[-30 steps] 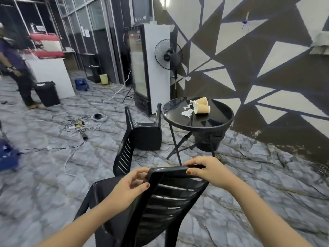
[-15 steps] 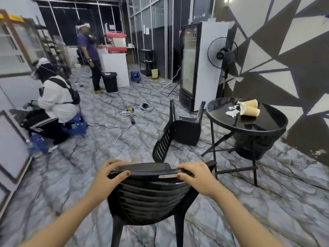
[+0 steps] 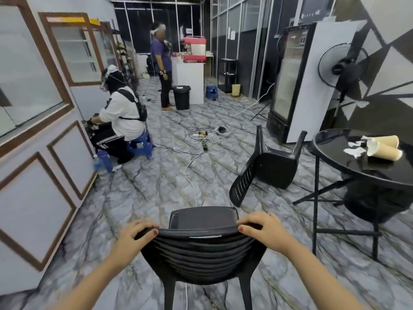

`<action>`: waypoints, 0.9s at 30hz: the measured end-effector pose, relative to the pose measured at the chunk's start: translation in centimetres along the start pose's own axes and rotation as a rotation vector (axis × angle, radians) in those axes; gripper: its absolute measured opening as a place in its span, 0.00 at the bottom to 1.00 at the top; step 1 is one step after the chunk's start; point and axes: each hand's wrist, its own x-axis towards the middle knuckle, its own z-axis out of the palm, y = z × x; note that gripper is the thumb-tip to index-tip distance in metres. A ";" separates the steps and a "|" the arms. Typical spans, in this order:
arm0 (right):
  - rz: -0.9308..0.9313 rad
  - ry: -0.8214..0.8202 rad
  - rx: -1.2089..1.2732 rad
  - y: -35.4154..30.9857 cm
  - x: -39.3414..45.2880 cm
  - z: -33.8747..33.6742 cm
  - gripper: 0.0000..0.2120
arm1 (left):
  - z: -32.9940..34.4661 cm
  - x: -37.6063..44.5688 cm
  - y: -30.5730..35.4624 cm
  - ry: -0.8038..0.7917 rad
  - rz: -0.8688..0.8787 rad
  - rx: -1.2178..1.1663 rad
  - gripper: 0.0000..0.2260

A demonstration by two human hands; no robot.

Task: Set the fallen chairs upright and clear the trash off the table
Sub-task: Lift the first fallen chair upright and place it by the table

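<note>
My left hand (image 3: 134,237) and right hand (image 3: 264,229) grip the upright black chair (image 3: 201,253) by its backrest; a second chair (image 3: 268,168) lies toppled beside the table (image 3: 335,157).

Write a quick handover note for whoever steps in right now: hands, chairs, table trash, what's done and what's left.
Left hand and right hand both grip the top of the near chair's backrest; it stands upright.
Second chair lies tipped over on the floor, left of the table.
On the table: two paper cups on their sides and crumpled paper.
Done: one chair up.
Left: release it, right the second chair, clear cups and paper off the table.
</note>
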 end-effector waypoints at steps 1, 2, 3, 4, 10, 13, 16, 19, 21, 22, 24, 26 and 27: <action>0.011 0.007 0.015 0.8 0.3 -0.1 0.06 | -0.2 0.3 -0.2 0.002 0.001 -0.025 0.04; 0.033 0.009 0.032 1.3 0.6 -0.2 0.08 | -0.5 0.8 -0.7 0.006 0.004 -0.045 0.04; 0.060 0.006 0.053 1.8 0.9 -0.3 0.10 | -0.7 1.1 -1.1 0.001 -0.019 -0.065 0.05; 0.086 0.002 0.089 2.2 1.0 -0.4 0.11 | -0.9 1.4 -1.5 -0.007 -0.046 -0.092 0.07; 0.163 0.069 0.303 2.8 1.5 0.1 0.21 | -1.6 2.7 -4.4 -0.013 -0.069 -0.260 0.12; 0.180 0.127 0.375 3.1 1.5 0.7 0.22 | -1.5 3.7 -5.2 -0.031 -0.054 -0.329 0.17; 0.214 0.167 0.406 3.4 1.6 1.0 0.22 | -1.4 4.6 -5.3 -0.041 -0.030 -0.362 0.12; 0.225 0.222 0.402 3.6 1.8 1.3 0.23 | -1.3 5.6 -5.3 -0.019 0.004 -0.386 0.11; 0.234 0.268 0.415 3.5 2.3 1.5 0.22 | -1.4 6.5 -5.2 -0.011 -0.005 -0.407 0.14; 0.241 0.290 0.435 3.4 2.6 1.6 0.21 | -1.4 6.9 -5.1 -0.004 -0.016 -0.421 0.15; 0.261 0.327 0.471 3.1 3.4 1.6 0.21 | -1.5 8.0 -5.0 0.017 -0.022 -0.439 0.16; 0.257 0.359 0.454 2.8 4.6 1.3 0.21 | -1.6 9.2 -4.7 0.038 -0.016 -0.428 0.13; 0.251 0.368 0.442 2.7 5.2 1.1 0.22 | -1.7 10.0 -4.6 0.052 -0.021 -0.426 0.12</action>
